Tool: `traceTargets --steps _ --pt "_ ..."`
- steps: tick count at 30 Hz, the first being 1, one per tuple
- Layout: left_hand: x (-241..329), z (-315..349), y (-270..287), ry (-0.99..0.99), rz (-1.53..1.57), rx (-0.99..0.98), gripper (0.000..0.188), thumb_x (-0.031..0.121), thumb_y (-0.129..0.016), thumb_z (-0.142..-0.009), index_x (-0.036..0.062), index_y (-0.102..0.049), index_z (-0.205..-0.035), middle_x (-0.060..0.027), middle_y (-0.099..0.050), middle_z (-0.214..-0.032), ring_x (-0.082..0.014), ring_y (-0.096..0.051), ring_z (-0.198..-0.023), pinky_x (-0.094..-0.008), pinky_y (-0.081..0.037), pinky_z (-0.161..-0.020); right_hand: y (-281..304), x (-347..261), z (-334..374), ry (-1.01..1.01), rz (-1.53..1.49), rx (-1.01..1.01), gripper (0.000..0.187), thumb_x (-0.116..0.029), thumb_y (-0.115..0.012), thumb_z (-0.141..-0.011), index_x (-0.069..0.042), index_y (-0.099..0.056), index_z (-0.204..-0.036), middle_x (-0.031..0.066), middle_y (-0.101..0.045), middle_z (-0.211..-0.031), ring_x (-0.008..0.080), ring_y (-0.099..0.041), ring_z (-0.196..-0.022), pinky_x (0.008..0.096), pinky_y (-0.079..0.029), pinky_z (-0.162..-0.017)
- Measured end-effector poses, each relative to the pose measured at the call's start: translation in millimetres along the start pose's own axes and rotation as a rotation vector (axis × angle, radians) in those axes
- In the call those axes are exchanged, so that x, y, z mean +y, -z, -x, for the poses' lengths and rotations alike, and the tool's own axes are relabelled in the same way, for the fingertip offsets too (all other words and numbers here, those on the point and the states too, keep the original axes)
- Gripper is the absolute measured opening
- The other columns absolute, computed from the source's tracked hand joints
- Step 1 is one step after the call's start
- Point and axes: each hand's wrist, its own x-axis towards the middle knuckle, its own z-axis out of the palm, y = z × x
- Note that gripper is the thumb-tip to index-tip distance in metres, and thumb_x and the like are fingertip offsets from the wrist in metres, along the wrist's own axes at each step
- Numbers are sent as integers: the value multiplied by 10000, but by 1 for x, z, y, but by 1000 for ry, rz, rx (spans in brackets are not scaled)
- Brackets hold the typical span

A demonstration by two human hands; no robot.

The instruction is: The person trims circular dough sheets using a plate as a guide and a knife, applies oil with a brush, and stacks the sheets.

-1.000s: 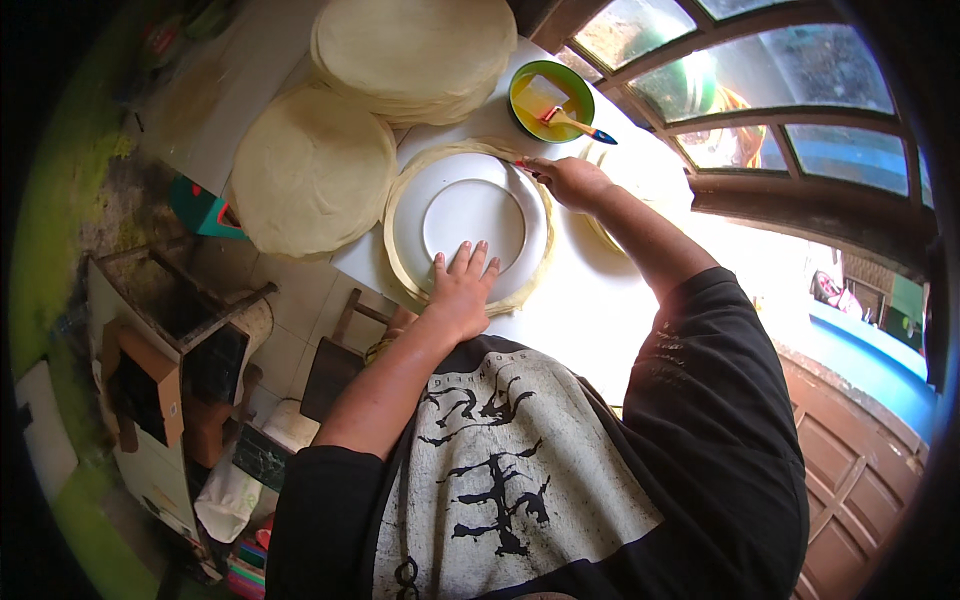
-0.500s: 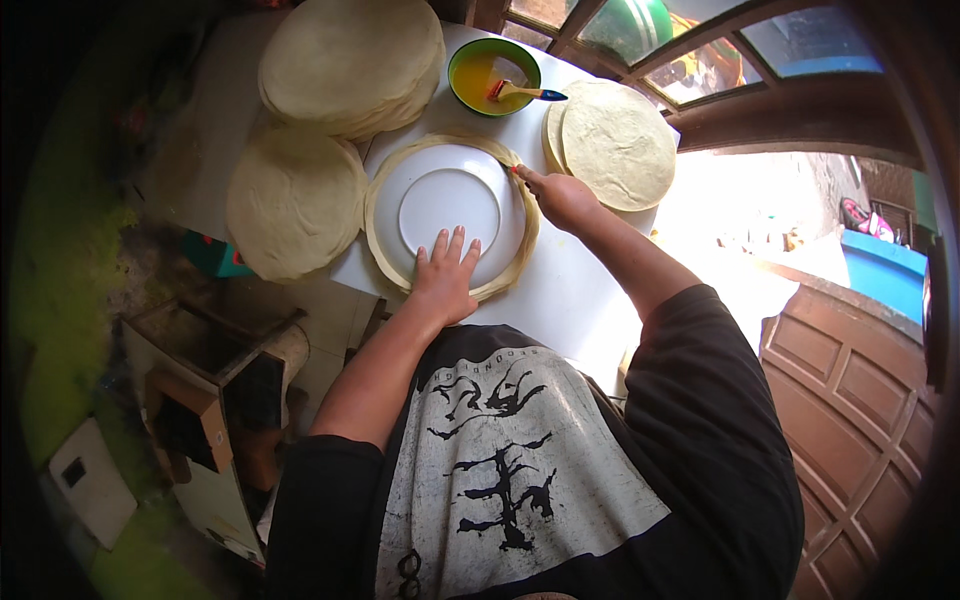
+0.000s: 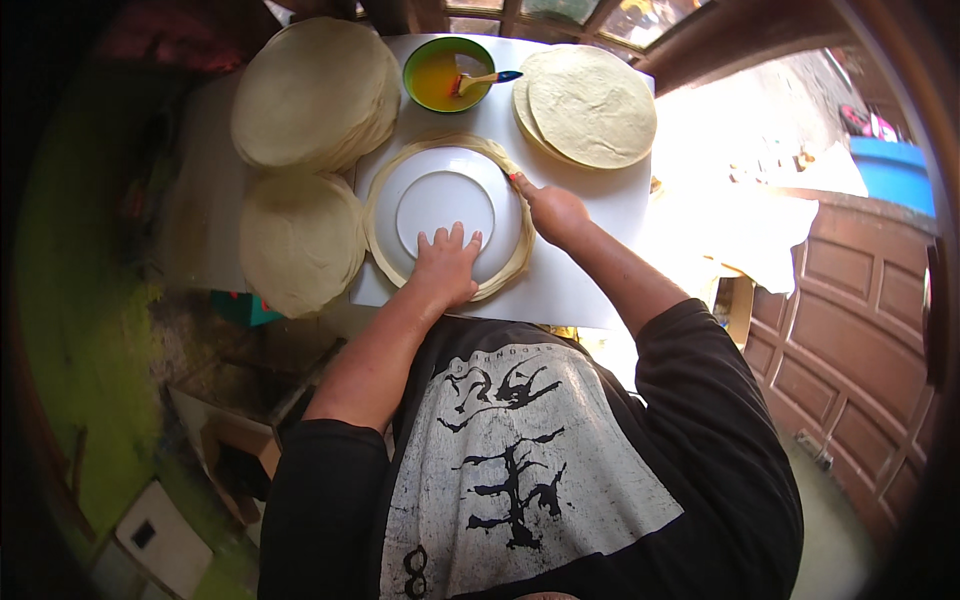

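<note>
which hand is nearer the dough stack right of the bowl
Right. The right hand is just this side of the dough stack; the left hand is farther left, on the white plate.

Counter (image 3: 580, 295): white top, duller and shaded out to the left of the left hand (image 3: 445, 265). Directly on it: layered dough rounds (image 3: 440, 142) below the left hand, their edge close by the fingers of the right hand (image 3: 553, 212). Left of the left hand, a near dough stack (image 3: 303, 240), seeming to overhang the counter's front edge. Farther out, same side, a thick dough stack (image 3: 312, 92). Ahead of both hands, a green bowl (image 3: 440, 47). Ahead of the right hand, slightly rightward, an offset dough stack (image 3: 590, 105), sheets not quite aligned.
</note>
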Motion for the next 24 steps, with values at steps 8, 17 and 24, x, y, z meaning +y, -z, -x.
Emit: traceTargets --steps 8,17,24 --pt "-36 -23 -3 -319 -200 88 696 209 -626 -819 124 -428 -1481 -196 -242 -1599 -410 -203 -1488 -661 -263 -1123 -33 -17 27 -217 -95 64 578 -104 -384 -980 -209 -310 -1544 220 -700 -973 367 -701 -879 482 -557 -764" --pt "-50 -40 -7 -506 -266 150 669 205 -717 -821 105 -481 -1439 -200 -328 -1555 -463 -333 -1407 -638 -422 -1017 -49 -52 48 -493 -209 60 588 -115 -374 -983 -216 -278 -1553 219 -702 -999 372 -702 -879 491 -556 -767" --pt "-54 -37 0 -524 -241 169 707 193 -782 -758 121 -515 -1408 -200 -371 -1526 -463 -372 -1380 -593 -468 -985 -63 -58 50 -494 -235 42 571 -146 -375 -991 -108 -262 -1549 235 -704 -987 385 -703 -881 505 -554 -769"
